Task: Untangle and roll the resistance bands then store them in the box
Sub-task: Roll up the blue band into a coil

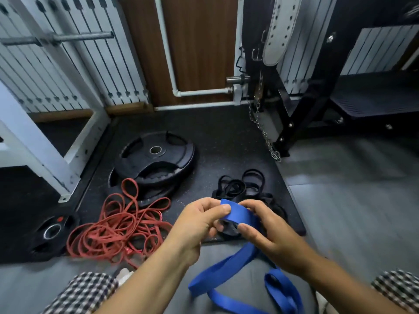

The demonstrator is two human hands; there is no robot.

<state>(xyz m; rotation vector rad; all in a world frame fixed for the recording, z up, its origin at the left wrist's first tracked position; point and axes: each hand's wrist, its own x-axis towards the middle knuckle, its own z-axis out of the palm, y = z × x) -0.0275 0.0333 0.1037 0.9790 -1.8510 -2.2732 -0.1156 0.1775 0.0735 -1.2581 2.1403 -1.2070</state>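
Both of my hands hold a wide blue resistance band (238, 215) in front of me. My left hand (199, 225) pinches its folded end with thumb and fingers. My right hand (265, 232) grips the same end from the other side. The rest of the blue band hangs down and loops on the floor between my knees. A tangled heap of thin red bands (118, 230) lies on the mat to the left. A tangle of black bands (244, 186) lies just beyond my hands. No box is in view.
Stacked black weight plates (156, 159) sit on the dark rubber mat (226, 143) behind the red bands, another plate (51, 234) at the left. A white rack frame (74, 152) stands left, a black bench frame with a hanging chain (265, 134) right.
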